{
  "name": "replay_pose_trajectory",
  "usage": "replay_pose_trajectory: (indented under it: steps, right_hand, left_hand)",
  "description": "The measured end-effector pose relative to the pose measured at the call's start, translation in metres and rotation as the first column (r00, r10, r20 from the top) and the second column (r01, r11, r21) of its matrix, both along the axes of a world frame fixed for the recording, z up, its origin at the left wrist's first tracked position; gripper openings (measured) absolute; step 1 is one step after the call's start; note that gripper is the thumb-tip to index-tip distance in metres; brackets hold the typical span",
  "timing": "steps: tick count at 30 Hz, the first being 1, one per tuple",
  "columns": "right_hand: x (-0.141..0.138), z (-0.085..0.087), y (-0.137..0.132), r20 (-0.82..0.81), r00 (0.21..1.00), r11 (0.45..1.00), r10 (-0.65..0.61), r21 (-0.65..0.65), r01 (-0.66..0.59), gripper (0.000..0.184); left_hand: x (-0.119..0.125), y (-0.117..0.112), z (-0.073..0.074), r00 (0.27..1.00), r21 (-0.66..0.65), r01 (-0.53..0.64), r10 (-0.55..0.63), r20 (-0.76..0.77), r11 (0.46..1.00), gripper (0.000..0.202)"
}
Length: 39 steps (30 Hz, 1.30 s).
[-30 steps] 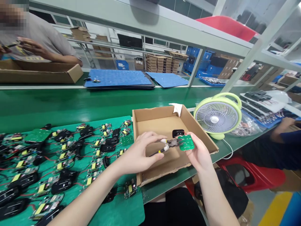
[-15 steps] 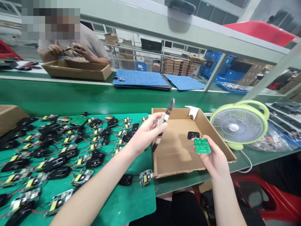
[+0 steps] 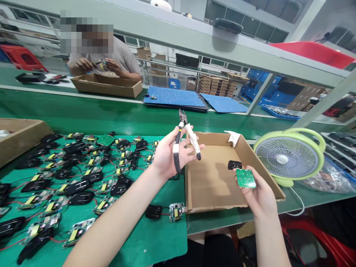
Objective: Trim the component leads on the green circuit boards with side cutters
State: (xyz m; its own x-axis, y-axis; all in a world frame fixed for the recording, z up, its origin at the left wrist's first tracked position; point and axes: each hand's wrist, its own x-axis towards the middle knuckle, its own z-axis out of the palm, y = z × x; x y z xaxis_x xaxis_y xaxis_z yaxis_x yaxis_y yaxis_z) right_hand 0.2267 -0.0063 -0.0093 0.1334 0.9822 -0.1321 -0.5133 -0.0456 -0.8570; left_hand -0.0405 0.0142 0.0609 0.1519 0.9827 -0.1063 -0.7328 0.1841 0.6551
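My left hand [image 3: 168,154] is closed round a pair of small pliers [image 3: 185,135], jaws pointing up, handles spread, held over the left wall of a shallow cardboard tray [image 3: 214,202]. My right hand [image 3: 256,194] holds a small green circuit board [image 3: 246,178] with a black plug part [image 3: 235,164] wired to it, above the tray's right side. The tray's inside looks bare.
Several circuit boards with black plug parts [image 3: 72,170] lie on a green mat to the left. A cardboard box [image 3: 16,139] stands at far left. A green fan [image 3: 289,155] stands to the right. Across the green belt [image 3: 111,115], another person [image 3: 111,61] works over a cardboard tray [image 3: 107,86]. Blue sheets [image 3: 175,97] lie beyond.
My left hand drew the pliers away from the green board, lifted them upright and let the handles spread. My view swung left. My right hand kept the board over the tray.
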Motion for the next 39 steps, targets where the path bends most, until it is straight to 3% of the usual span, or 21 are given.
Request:
replay_pose_trajectory:
  steps: [4,12,17,28,32,34,36,39]
  right_hand:
    - [0.000,0.001,0.000,0.009,1.000,0.999,0.025,0.027,-0.025,0.028]
    - [-0.001,0.002,-0.002,0.011,1.000,0.999,0.015,0.036,-0.015,0.027]
    - [0.000,0.000,-0.002,0.017,1.000,0.999,0.009,0.037,-0.009,0.026]
    - [0.001,-0.001,-0.003,0.012,1.000,0.999,0.006,0.044,-0.006,0.029]
    - [0.000,0.002,-0.004,0.029,0.999,0.999,0.027,0.043,-0.029,0.028]
    - [-0.001,0.003,-0.004,0.025,0.999,0.998,0.033,0.046,-0.034,0.029]
    - [-0.003,0.005,-0.005,0.023,0.999,0.997,0.042,0.057,-0.043,0.029]
    - [-0.007,0.008,-0.006,0.040,0.997,0.994,0.064,0.082,-0.067,0.028]
  left_hand:
    - [-0.001,-0.004,-0.001,0.995,-0.056,0.100,-0.100,0.018,0.993,0.042]
    - [-0.002,-0.002,-0.007,0.998,-0.114,0.032,-0.037,-0.043,0.993,0.028]
    - [0.001,-0.003,-0.006,0.997,-0.096,0.057,-0.061,-0.043,0.994,0.026]
    - [0.005,-0.014,-0.003,0.994,0.002,0.077,-0.076,-0.084,0.997,0.027]
    - [0.009,-0.015,-0.007,0.981,0.127,0.040,-0.015,-0.193,0.991,0.036]
    - [0.011,-0.016,-0.009,0.943,0.251,-0.042,0.121,-0.311,0.967,0.039]
    - [0.012,-0.017,-0.011,0.848,0.398,-0.097,0.286,-0.447,0.912,0.039]
    - [0.012,-0.020,-0.014,0.567,0.574,-0.028,0.486,-0.665,0.818,0.033]
